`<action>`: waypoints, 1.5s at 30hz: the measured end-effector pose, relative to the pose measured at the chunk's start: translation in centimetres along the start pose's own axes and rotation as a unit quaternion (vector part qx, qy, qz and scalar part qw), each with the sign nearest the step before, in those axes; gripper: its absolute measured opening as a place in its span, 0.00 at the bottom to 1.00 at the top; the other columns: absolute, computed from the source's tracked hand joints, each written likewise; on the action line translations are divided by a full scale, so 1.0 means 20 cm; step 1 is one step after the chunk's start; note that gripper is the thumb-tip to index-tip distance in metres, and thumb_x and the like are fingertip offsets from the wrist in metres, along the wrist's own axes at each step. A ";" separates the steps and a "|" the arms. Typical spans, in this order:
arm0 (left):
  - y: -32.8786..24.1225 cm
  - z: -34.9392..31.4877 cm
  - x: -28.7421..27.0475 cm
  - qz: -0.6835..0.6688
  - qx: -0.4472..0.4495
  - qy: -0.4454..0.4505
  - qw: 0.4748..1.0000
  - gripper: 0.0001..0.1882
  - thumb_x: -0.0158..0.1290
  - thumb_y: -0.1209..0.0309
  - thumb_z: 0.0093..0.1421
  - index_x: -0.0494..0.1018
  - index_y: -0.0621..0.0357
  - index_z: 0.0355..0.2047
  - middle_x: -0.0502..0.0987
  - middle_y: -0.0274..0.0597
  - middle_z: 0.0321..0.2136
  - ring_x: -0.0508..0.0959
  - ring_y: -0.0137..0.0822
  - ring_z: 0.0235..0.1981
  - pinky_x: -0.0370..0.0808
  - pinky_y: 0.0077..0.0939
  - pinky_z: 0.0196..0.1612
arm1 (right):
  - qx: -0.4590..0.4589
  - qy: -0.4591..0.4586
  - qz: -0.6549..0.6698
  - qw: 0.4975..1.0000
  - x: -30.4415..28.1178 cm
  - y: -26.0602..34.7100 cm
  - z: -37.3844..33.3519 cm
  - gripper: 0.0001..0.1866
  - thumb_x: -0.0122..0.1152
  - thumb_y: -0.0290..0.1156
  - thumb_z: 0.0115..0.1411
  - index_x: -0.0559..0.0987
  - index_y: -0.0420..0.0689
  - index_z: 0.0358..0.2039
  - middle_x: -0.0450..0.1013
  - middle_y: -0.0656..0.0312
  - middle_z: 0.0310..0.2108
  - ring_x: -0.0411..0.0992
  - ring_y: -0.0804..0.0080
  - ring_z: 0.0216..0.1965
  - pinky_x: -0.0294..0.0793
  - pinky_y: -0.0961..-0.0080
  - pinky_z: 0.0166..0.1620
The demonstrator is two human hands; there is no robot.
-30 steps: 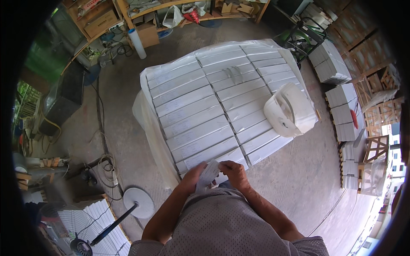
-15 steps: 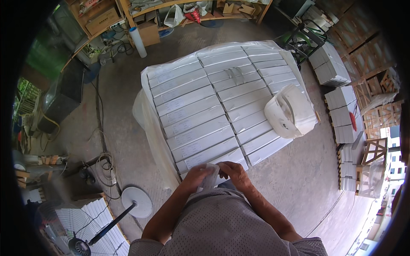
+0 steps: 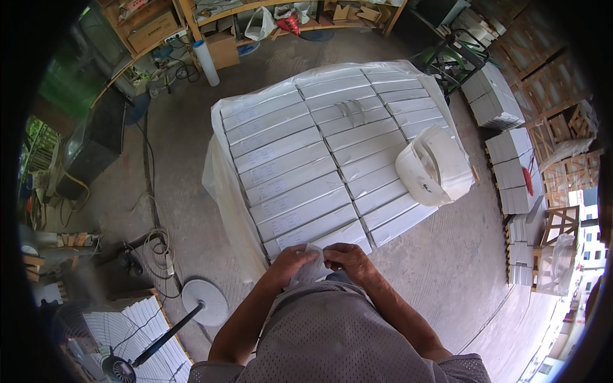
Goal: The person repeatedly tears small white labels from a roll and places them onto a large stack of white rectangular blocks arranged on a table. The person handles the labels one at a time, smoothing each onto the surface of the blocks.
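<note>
Close to my waist, at the near end of a stack of long white boxes [image 3: 281, 175], both my hands hold a piece of thin, clear plastic film [image 3: 309, 270]. My left hand [image 3: 292, 263] is closed round its left part, and the film hangs below the fingers. At its right edge my right hand [image 3: 348, 260] is closed in a pinch. Whether the film is a bag or a loose sheet I cannot tell. Farther up, on the right of the boxes, a white bucket [image 3: 418, 173] lies tilted. Curved translucent strips [image 3: 352, 113] rest near the stack's middle.
Loose plastic wrap [image 3: 223, 185] drapes down the stack's left side. A fan [image 3: 118, 364] and a round grey base with a pole [image 3: 203, 300] stand at lower left. Cables [image 3: 159, 252] lie on the floor. More white stacks [image 3: 514, 169] line the right; shelving [image 3: 294, 27] is at the back.
The film between my hands has shifted and now bunches lower to the left. My right fingers have curled in more. The wrap on the stack's left side has sagged inward slightly.
</note>
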State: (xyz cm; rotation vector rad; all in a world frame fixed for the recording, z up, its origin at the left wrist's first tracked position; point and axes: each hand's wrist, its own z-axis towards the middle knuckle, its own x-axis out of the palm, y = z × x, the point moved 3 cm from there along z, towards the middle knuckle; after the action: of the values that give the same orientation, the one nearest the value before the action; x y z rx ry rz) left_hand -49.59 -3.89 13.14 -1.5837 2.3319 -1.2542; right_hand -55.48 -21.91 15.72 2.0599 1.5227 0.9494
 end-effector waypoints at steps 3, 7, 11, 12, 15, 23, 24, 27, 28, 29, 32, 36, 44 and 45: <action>-0.03 -0.01 0.00 0.048 0.010 -0.005 0.999 0.18 0.56 0.60 0.61 0.78 0.64 0.41 0.78 0.37 0.29 0.75 0.26 0.27 0.72 0.23 0.31 | -0.019 -0.012 -0.067 0.998 0.00 0.00 0.01 0.14 0.63 0.34 0.60 0.81 0.35 0.38 0.75 0.62 0.26 0.70 0.77 0.27 0.69 0.80 0.33; -0.03 -0.01 -0.01 0.112 0.025 -0.006 0.993 0.19 0.55 0.58 0.61 0.78 0.63 0.41 0.79 0.38 0.29 0.76 0.28 0.28 0.72 0.25 0.34 | -0.043 -0.044 -0.183 0.981 0.03 0.03 0.00 0.15 0.61 0.37 0.60 0.82 0.36 0.35 0.76 0.63 0.25 0.71 0.79 0.28 0.71 0.81 0.34; -0.05 -0.01 -0.01 0.181 0.059 0.000 0.982 0.17 0.55 0.60 0.60 0.78 0.63 0.40 0.79 0.40 0.29 0.76 0.30 0.29 0.73 0.27 0.36 | -0.083 -0.077 -0.283 0.952 0.04 0.03 -0.01 0.13 0.62 0.36 0.57 0.82 0.39 0.34 0.78 0.60 0.24 0.75 0.76 0.26 0.74 0.77 0.33; -0.06 -0.02 0.01 0.199 0.063 -0.006 0.978 0.17 0.54 0.61 0.60 0.78 0.64 0.39 0.79 0.41 0.29 0.76 0.31 0.29 0.73 0.27 0.36 | -0.100 -0.088 -0.296 0.946 0.05 0.02 -0.01 0.13 0.63 0.37 0.56 0.83 0.40 0.33 0.78 0.59 0.23 0.75 0.75 0.25 0.75 0.75 0.32; -0.08 -0.04 0.04 0.259 0.102 -0.020 0.960 0.15 0.54 0.63 0.60 0.77 0.65 0.37 0.79 0.45 0.27 0.76 0.31 0.29 0.73 0.29 0.37 | -0.159 -0.125 -0.360 0.911 0.05 -0.02 0.00 0.12 0.63 0.36 0.54 0.82 0.40 0.32 0.78 0.54 0.24 0.79 0.64 0.26 0.76 0.70 0.33; -0.09 -0.04 0.05 0.305 0.148 -0.007 0.941 0.14 0.52 0.65 0.61 0.77 0.66 0.35 0.78 0.48 0.27 0.75 0.31 0.28 0.73 0.29 0.36 | -0.210 -0.163 -0.437 0.859 0.06 -0.04 -0.02 0.12 0.62 0.33 0.54 0.83 0.39 0.35 0.79 0.52 0.25 0.80 0.64 0.28 0.78 0.72 0.34; -0.08 -0.03 0.05 0.306 0.145 -0.005 0.941 0.14 0.52 0.65 0.62 0.77 0.66 0.35 0.78 0.47 0.27 0.75 0.31 0.28 0.72 0.28 0.36 | -0.215 -0.168 -0.445 0.853 0.07 -0.04 -0.02 0.12 0.62 0.33 0.54 0.83 0.38 0.35 0.79 0.53 0.25 0.80 0.65 0.28 0.78 0.72 0.34; -0.10 -0.05 0.06 0.264 0.111 -0.022 0.958 0.15 0.52 0.64 0.62 0.78 0.65 0.37 0.79 0.44 0.27 0.75 0.31 0.28 0.72 0.28 0.35 | -0.122 -0.141 -0.355 0.916 0.06 -0.02 -0.02 0.11 0.62 0.31 0.56 0.82 0.37 0.36 0.79 0.54 0.25 0.80 0.68 0.29 0.78 0.74 0.33; -0.10 -0.05 0.05 0.242 0.096 -0.031 0.965 0.15 0.52 0.63 0.62 0.78 0.65 0.37 0.79 0.43 0.28 0.75 0.31 0.28 0.72 0.28 0.35 | -0.114 -0.132 -0.322 0.931 0.07 0.01 -0.03 0.10 0.61 0.31 0.56 0.81 0.38 0.35 0.79 0.54 0.25 0.79 0.67 0.28 0.77 0.74 0.33; -0.08 -0.04 0.04 0.199 0.072 -0.035 0.977 0.16 0.53 0.63 0.62 0.78 0.65 0.38 0.79 0.42 0.28 0.75 0.30 0.28 0.72 0.27 0.35 | -0.106 -0.123 -0.288 0.944 0.08 0.04 -0.05 0.09 0.60 0.30 0.57 0.81 0.38 0.34 0.79 0.55 0.25 0.79 0.67 0.28 0.77 0.73 0.33; -0.05 -0.03 0.03 0.096 0.016 -0.049 0.994 0.17 0.53 0.62 0.61 0.78 0.66 0.40 0.79 0.41 0.28 0.75 0.29 0.27 0.72 0.25 0.33 | -0.132 -0.145 -0.239 0.951 0.07 0.00 -0.04 0.09 0.60 0.30 0.57 0.80 0.39 0.34 0.79 0.55 0.27 0.79 0.66 0.28 0.76 0.74 0.33; -0.08 -0.06 0.05 0.060 0.005 -0.070 0.996 0.19 0.53 0.61 0.62 0.78 0.67 0.40 0.79 0.41 0.29 0.75 0.28 0.26 0.72 0.23 0.32 | -0.277 -0.188 -0.327 0.884 0.07 0.01 -0.06 0.11 0.63 0.29 0.58 0.80 0.36 0.38 0.80 0.54 0.30 0.79 0.71 0.31 0.77 0.77 0.35; -0.07 -0.07 0.09 0.214 0.125 -0.055 0.967 0.18 0.50 0.61 0.65 0.77 0.66 0.40 0.78 0.40 0.26 0.74 0.27 0.27 0.72 0.25 0.32 | -0.167 -0.167 -0.307 0.922 0.06 0.01 -0.05 0.12 0.65 0.31 0.57 0.81 0.37 0.38 0.80 0.55 0.29 0.77 0.75 0.31 0.76 0.78 0.36; -0.06 -0.07 0.09 0.227 0.129 -0.050 0.964 0.18 0.49 0.61 0.66 0.77 0.66 0.40 0.78 0.40 0.26 0.74 0.27 0.27 0.72 0.25 0.33 | -0.147 -0.164 -0.291 0.931 0.05 0.00 -0.05 0.12 0.65 0.32 0.57 0.81 0.37 0.38 0.80 0.56 0.29 0.77 0.77 0.30 0.76 0.78 0.36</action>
State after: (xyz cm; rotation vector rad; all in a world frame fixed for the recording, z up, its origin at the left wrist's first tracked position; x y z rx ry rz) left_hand -50.06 -4.65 15.48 -0.9391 2.1835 -1.2626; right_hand -56.01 -21.06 16.73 1.3492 1.5552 0.5288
